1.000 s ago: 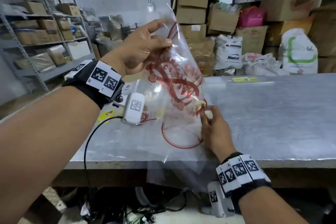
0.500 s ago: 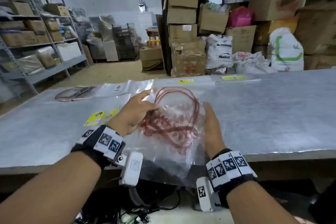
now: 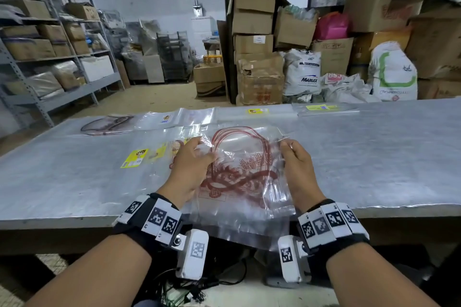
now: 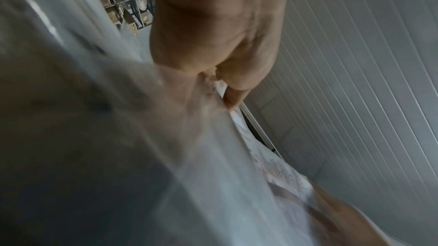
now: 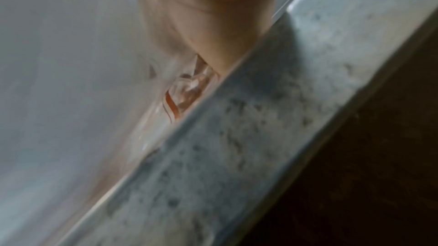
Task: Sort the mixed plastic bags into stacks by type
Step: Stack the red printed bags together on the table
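A clear plastic bag with a red printed design lies spread over the near edge of the grey table, its lower part hanging past the edge. My left hand pinches its upper left edge. My right hand pinches its upper right corner. In the left wrist view my left hand holds blurred clear film. Red print on the bag shows below my right hand in the right wrist view. Bags with yellow labels lie under and left of it.
At the table's far edge lie a dark-printed bag, a small-label clear bag, and yellow-label stacks. Cardboard boxes and sacks stand behind; metal shelves stand left.
My left hand came down from holding the red-printed bag up in the air. Both hands now hold the bag by its top corners, spread flat over the table's near edge.
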